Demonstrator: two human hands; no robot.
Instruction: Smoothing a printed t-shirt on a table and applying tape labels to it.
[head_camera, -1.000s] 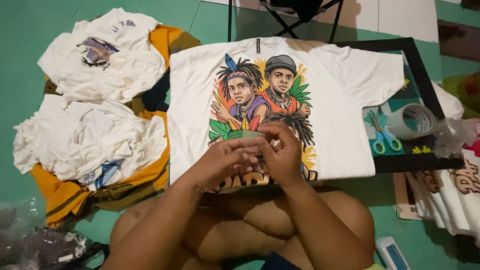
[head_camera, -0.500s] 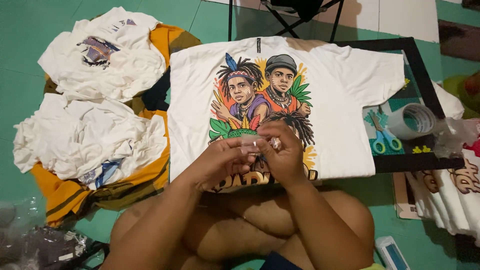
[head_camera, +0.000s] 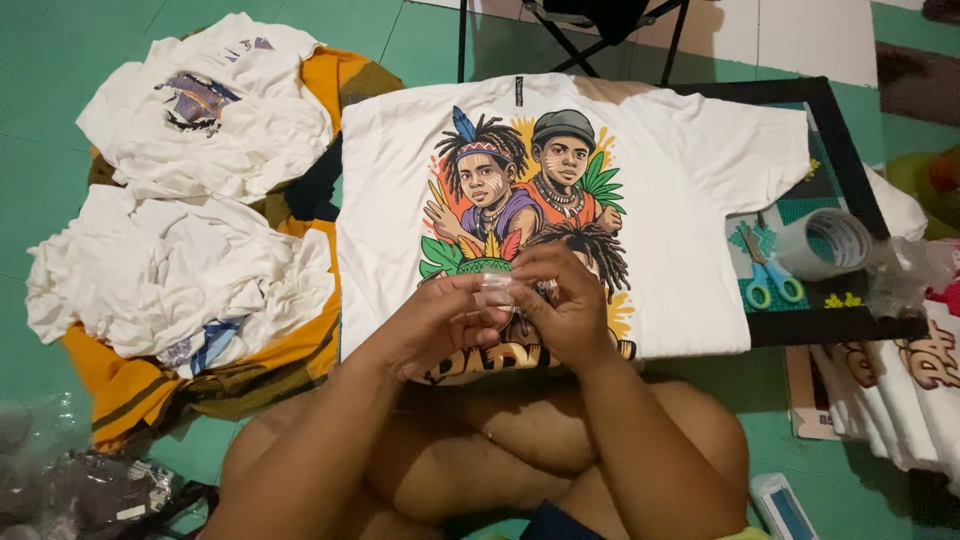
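Note:
A white t-shirt (head_camera: 680, 230) with a colourful print of two figures lies flat on the floor in front of me. Over its lower print, my left hand (head_camera: 440, 320) and my right hand (head_camera: 565, 305) are close together, both pinching a small clear piece of tape or plastic (head_camera: 496, 292) between the fingertips. My folded legs (head_camera: 480, 450) sit just below the shirt's hem.
Crumpled white shirts (head_camera: 190, 200) are piled on an orange cloth (head_camera: 130, 390) at left. At right a black frame (head_camera: 850, 325) surrounds a roll of clear tape (head_camera: 825, 245) and blue scissors (head_camera: 765, 280). More printed shirts (head_camera: 920, 390) are stacked at far right. A folding stand (head_camera: 590, 25) is behind.
My hands have stayed over the shirt's lower print, with the fingers shifting slightly as they work the small clear piece. Nothing else has moved.

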